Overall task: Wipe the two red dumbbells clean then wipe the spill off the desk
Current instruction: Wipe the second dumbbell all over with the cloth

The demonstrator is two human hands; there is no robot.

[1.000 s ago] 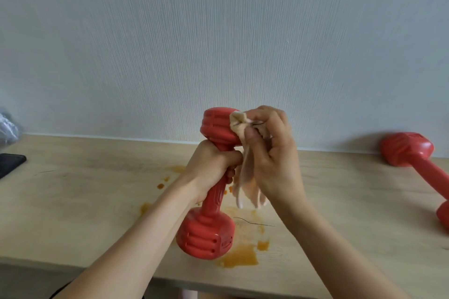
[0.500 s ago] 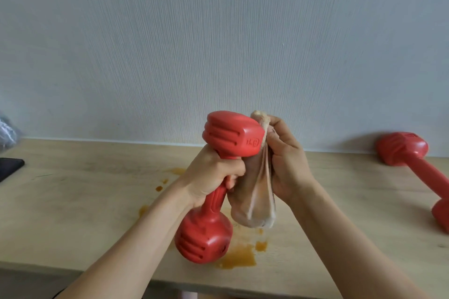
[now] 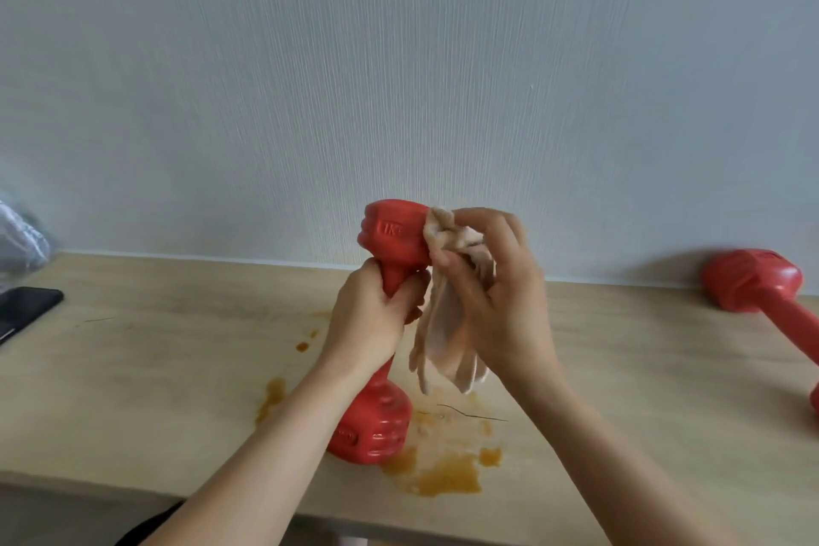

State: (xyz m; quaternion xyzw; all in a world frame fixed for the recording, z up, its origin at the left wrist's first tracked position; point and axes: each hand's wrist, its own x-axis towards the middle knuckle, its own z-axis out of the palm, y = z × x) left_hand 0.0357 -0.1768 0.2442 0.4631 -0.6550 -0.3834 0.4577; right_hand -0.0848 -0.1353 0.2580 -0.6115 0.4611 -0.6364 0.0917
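Second dumbbell [image 3: 762,293]: far end cut off at right edge.
Held dumbbell [image 3: 390,244]: handle hidden inside left hand [image 3: 372,319].
Phone [image 3: 22,308], grey bag [image 3: 20,242]: cropped at left edge.

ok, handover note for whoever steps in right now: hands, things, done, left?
Left hand grips the handle of the upright dumbbell.
Right hand holds the cloth against its top head.
Second dumbbell lies at the desk's far right.
Orange spill is on the desk, under and beside the held dumbbell.
Done: nothing finished. Left: finish this dumbbell, the second, the spill.
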